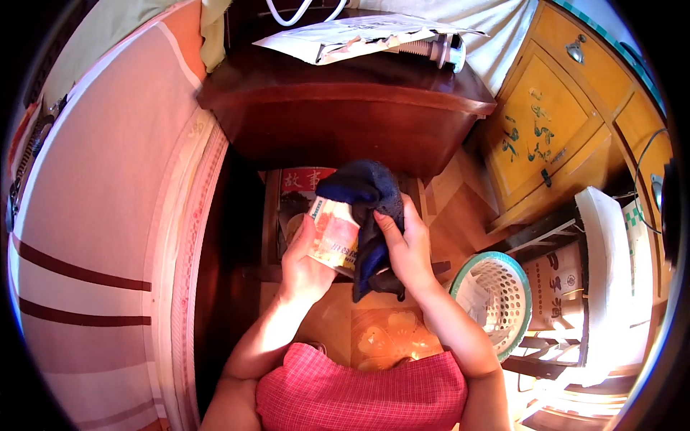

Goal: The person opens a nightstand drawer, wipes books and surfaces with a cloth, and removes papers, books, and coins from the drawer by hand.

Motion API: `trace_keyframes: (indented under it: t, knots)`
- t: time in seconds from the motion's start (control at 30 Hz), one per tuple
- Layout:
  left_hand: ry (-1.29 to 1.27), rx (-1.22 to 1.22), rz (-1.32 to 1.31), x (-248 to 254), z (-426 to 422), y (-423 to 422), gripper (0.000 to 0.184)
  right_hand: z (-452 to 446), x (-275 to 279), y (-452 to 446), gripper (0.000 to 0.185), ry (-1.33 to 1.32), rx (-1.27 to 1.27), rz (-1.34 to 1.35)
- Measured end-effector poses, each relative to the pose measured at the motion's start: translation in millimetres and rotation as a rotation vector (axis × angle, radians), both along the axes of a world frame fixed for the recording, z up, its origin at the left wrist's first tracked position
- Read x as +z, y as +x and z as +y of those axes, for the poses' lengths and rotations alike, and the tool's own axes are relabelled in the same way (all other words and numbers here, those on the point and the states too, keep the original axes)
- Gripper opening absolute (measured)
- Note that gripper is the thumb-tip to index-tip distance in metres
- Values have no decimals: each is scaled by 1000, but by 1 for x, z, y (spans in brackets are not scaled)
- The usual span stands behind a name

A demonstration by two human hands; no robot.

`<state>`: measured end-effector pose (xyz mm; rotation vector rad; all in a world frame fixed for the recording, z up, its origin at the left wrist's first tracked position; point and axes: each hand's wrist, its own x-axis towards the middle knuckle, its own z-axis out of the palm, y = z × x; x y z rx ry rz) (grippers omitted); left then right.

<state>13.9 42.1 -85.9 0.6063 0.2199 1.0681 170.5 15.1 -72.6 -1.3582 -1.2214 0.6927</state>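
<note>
Nearest: red checked cloth (359, 391) across the lap, fine pale lines in a grid. Just beyond it, patterned floor (392, 336), orange-brown, pale flower shape catching sun.

Above the floor, in front of the body, both hands busy. Left hand (305, 262) curled about the near-left side of a printed container (335, 233), thumb along its edge; the other fingers mostly hidden beneath. Right hand (408, 244) pinching a dark cloth (370, 187), thumb flat on the folds, fingers behind and out of sight.

Container: held tilted between the hands, its printed side facing up. Pinkish-red picture on a cream ground, warming to yellow low down; dark characters near the bottom right, small greenish marking at upper left. Whether box or tin, cannot tell; the upper end is covered.

Cloth: navy to near-black, soft, bunched, bluish sheen where light strikes. Draped over the container's top and down its right side, loose end hanging below.

Beyond and lower, a magazine (307, 178), red band, white characters, partly hidden by the container. Off right, a white perforated basket (512, 287) with teal rim. Farther, a dark red wooden chest (338, 129), a torn-edged white packet (359, 32) on top
</note>
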Motion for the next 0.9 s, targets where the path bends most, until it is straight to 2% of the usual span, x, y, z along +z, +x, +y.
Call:
trace_keyframes:
  t: [0.17, 0.27, 0.33, 0.4, 0.47, 0.53, 0.6, 0.67, 0.73, 0.8, 0.83, 0.87, 0.9]
  knots:
    - [-54, -79, -1, -12, 3, -2, 54, 7, -13, 13, 31, 15, -65, -44]
    - [-47, -75, 9, 2, 2, -1, 58, 17, -27, 37, 29, 101, -198, 28]
    - [-25, 26, -99, 11, 9, -13, 59, 11, -11, 55, 32, -38, -167, 583]
    - [66, 148, -70, 19, 15, -16, 58, -4, 11, 47, 35, -19, -76, 774]
    - [45, 223, -89, 19, 14, -12, 57, -10, 13, 25, 40, -17, -36, 732]
    - [70, 218, -85, 18, 9, 0, 57, -10, 0, -1, 47, -21, -37, 379]
    - [101, 218, -82, 19, 9, 3, 58, -7, -6, -23, 47, 111, 83, 460]
    - [47, 169, -215, 22, 11, -3, 58, -8, -2, -11, 47, -65, 155, 672]
    - [29, 182, -221, 22, 11, -6, 59, -10, 5, -6, 41, -130, 180, 731]
    - [133, 180, -115, 26, 12, -7, 58, -11, 5, -4, 31, -126, 80, 528]
    - [204, 233, 57, 18, 17, -11, 59, -10, 5, -3, 24, -72, -19, 441]
    - [377, 252, 307, 14, 24, -24, 64, -12, 9, 1, 23, 56, -52, 358]
    - [403, 273, 315, 19, 28, -29, 63, -13, 14, 6, 25, 130, -58, 281]
